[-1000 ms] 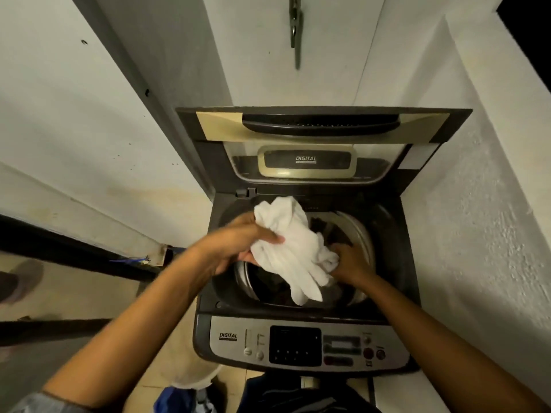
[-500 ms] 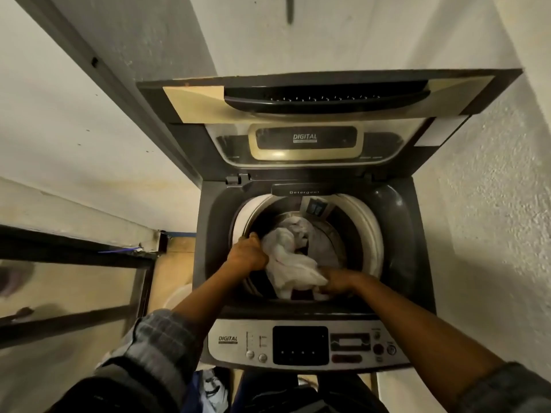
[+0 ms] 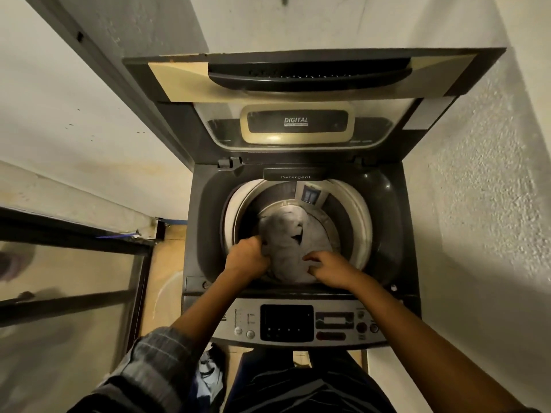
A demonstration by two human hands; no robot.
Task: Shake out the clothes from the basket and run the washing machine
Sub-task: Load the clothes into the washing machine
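From the head view, one top-loading washing machine (image 3: 301,326) is seen, lid (image 3: 307,79) raised, in a narrow white-walled corner. One pale garment (image 3: 290,239) lies in the drum (image 3: 351,216), gripped by the left hand (image 3: 247,259); the right hand (image 3: 331,268) is pressed on it, fingers curled.

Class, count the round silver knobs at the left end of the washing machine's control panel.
2: one round silver knob sits furthest left, the second beside it. Forearms may hide others.

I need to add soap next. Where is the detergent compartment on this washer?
In the head view, the detergent drawer sits at the drum's far rim, centred just below the raised lid, beyond the white garment.
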